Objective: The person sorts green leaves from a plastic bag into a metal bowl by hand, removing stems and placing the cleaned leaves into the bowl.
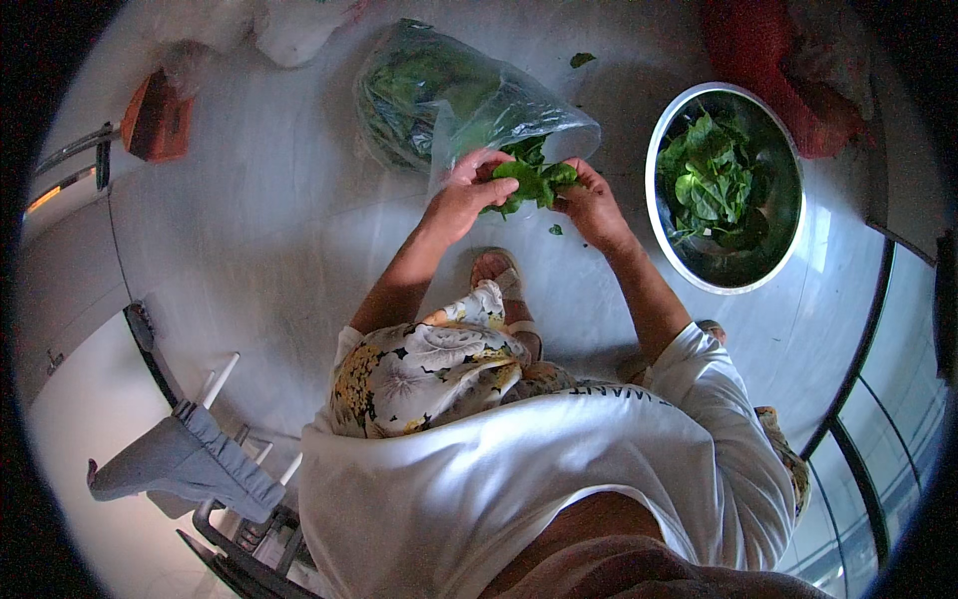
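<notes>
Both my hands meet at a small bunch of leafy greens (524,182) in front of the mouth of a clear plastic bag (516,105). My left hand (477,187) grips the bunch from the left, its thumb across the leaves. From the other side, the fingertips of my right hand (591,202) pinch leaves or a stem; the exact hold is partly hidden. More greens fill the bag, which lies on its side on the floor. To the right stands a steel bowl (782,258) with loose green leaves (711,176) heaped in it.
Leaf scraps (581,59) lie on the pale floor (284,247). A red mesh bag (812,112) sits beside the bowl. At far left are an orange dustpan-like object (159,116) and white plastic bags (296,30). Grey cloth (191,460) hangs over a rack at lower left.
</notes>
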